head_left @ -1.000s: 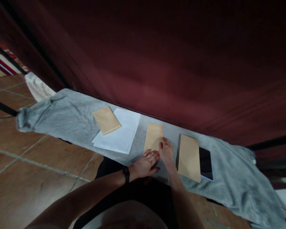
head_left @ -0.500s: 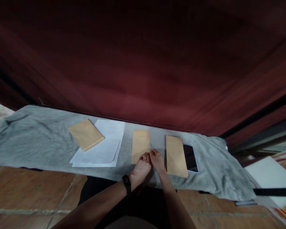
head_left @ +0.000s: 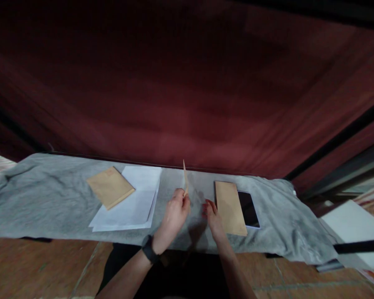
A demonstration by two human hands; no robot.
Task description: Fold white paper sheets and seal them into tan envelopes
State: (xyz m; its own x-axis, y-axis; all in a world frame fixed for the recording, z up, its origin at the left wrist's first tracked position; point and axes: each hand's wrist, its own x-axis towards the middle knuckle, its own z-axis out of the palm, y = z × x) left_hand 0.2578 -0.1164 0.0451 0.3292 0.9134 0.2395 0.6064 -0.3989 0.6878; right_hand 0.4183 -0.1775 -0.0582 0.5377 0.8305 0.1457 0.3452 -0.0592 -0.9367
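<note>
Gripping a thin tan envelope [head_left: 186, 181] between thumb and fingers, the left hand [head_left: 176, 211] is closed over the middle of the bench. The envelope stands on edge, so nearly side-on to the camera that it shows as a narrow strip pointing towards the red curtain [head_left: 187, 104]; its near end is partly hidden by the hand, and whether it touches the cloth [head_left: 59, 207] cannot be told. A dark watch [head_left: 150, 249] sits on the left wrist.

Facing it across a small gap, the right hand [head_left: 213, 218] is loosely open and holds nothing — fingers bent, pointing towards the left hand. It is just beside the left edge of a tan stack [head_left: 231, 207]; contact there is unclear. Right of the stack, close against it, lies a phone [head_left: 249, 209], dark screen up.

To the left, white sheets [head_left: 137, 211] lie overlapping on the cloth, and a tan packet [head_left: 110, 187] rests askew across their left side, partly on the cloth — well apart from both hands. Below the bench are brown floor tiles [head_left: 50, 265].
</note>
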